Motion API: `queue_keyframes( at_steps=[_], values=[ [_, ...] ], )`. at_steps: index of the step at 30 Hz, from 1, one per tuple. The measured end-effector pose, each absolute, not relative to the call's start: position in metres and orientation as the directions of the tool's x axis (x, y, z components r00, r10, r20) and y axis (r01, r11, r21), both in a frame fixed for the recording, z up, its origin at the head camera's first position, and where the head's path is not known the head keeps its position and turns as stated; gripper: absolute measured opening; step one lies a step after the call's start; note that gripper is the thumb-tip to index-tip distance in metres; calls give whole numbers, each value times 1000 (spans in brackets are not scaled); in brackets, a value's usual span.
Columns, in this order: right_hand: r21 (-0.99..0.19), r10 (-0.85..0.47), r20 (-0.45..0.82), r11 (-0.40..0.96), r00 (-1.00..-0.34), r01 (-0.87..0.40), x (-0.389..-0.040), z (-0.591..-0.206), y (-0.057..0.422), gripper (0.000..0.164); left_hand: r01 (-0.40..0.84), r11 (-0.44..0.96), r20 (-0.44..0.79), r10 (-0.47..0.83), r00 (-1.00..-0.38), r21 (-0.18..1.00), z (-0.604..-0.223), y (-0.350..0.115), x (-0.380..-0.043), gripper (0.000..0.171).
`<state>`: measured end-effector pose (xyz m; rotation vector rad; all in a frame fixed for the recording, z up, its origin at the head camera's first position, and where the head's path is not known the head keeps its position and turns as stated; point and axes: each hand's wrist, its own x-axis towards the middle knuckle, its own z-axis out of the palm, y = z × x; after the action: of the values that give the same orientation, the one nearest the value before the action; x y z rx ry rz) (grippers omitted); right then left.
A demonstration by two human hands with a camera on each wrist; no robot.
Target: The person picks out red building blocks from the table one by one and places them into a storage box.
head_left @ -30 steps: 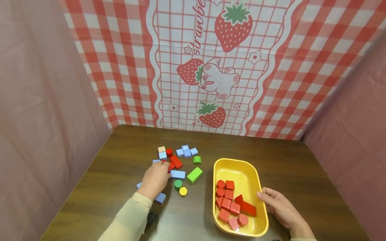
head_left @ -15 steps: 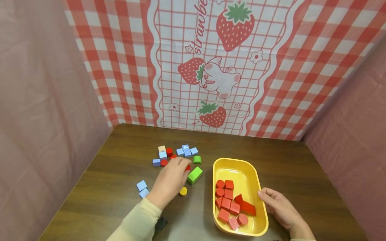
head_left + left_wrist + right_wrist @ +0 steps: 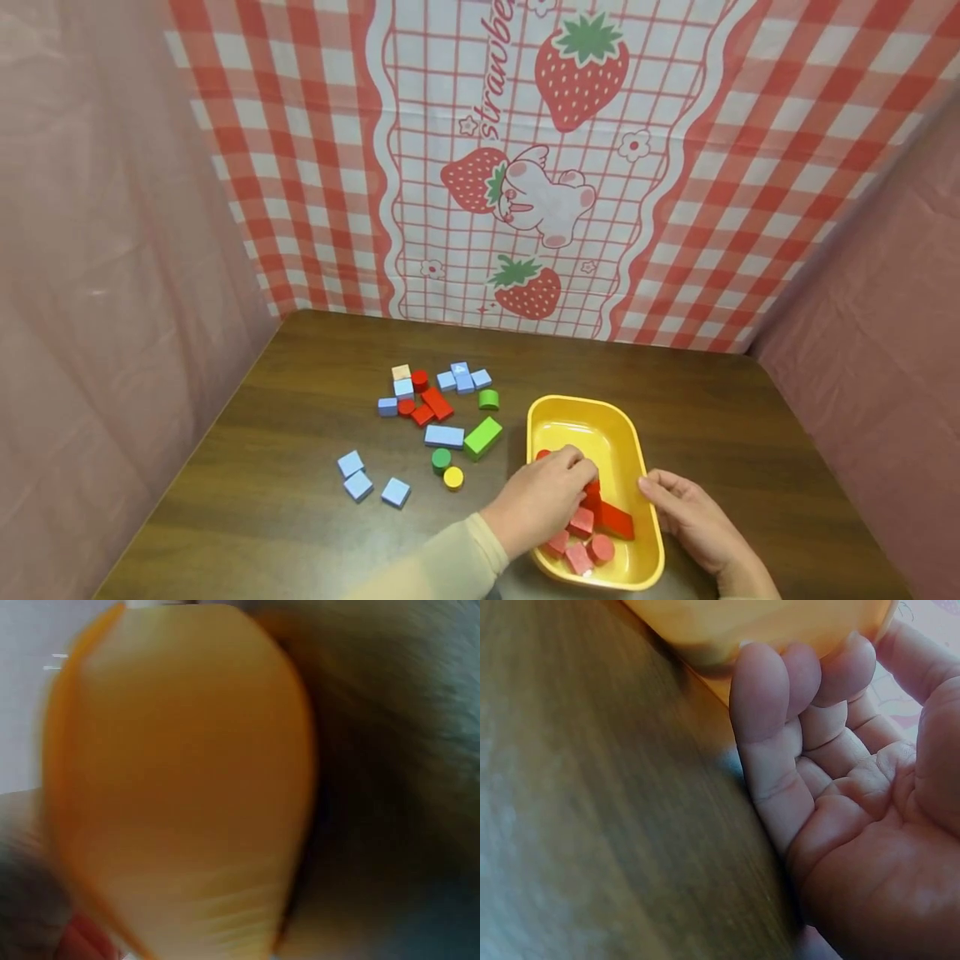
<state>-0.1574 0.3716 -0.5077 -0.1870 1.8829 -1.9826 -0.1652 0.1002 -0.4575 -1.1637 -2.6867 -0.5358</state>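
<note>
My left hand [image 3: 542,497] is over the near half of the yellow tray [image 3: 611,437], fingers curled down among the red blocks. A red block [image 3: 592,490] shows at its fingertips, partly covered by them. Several red blocks lie in the tray, among them a cube [image 3: 580,522], a cylinder [image 3: 601,548] and a sloped piece [image 3: 617,521]; the hand hides others. My right hand [image 3: 693,521] holds the tray's right side, thumb at the rim and fingers against the outer wall [image 3: 795,622]. The left wrist view is blurred and mostly filled by the tray wall [image 3: 180,750].
Left of the tray on the brown table [image 3: 277,533] lie loose blocks: red ones [image 3: 437,403], a long blue one [image 3: 445,437], small blue ones [image 3: 396,492], green ones [image 3: 482,438], a yellow cylinder [image 3: 453,478] and a plain wooden one [image 3: 401,372]. A checked cloth [image 3: 322,167] hangs behind.
From the loose blocks, my left hand has moved right into the tray, carrying a red block. The blocks it covered now show. My right hand stays on the tray.
</note>
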Motion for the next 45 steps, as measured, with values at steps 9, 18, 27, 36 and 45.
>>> queue_keyframes(
  at_steps=[9,18,27,36,45],
  values=[
    [-983,-361,-173,-3,-916,186,-160,-502,370,21,701,690,250,657,-711,180,-469,106,-170,37],
    [-980,-383,-177,-17,-906,198,-158,-502,370,23,710,692,245,672,-699,128,-474,107,-171,36],
    [-979,-358,-189,-5,-914,205,-158,-503,369,22,709,694,251,668,-700,129,-476,105,-170,26],
    [-979,-358,-193,7,-914,204,-157,-506,369,22,745,659,369,670,-645,104,-466,90,-169,22],
    [-982,-357,-179,3,-917,190,-158,-506,367,20,501,863,375,443,-814,68,-448,10,-213,18]
  ],
)
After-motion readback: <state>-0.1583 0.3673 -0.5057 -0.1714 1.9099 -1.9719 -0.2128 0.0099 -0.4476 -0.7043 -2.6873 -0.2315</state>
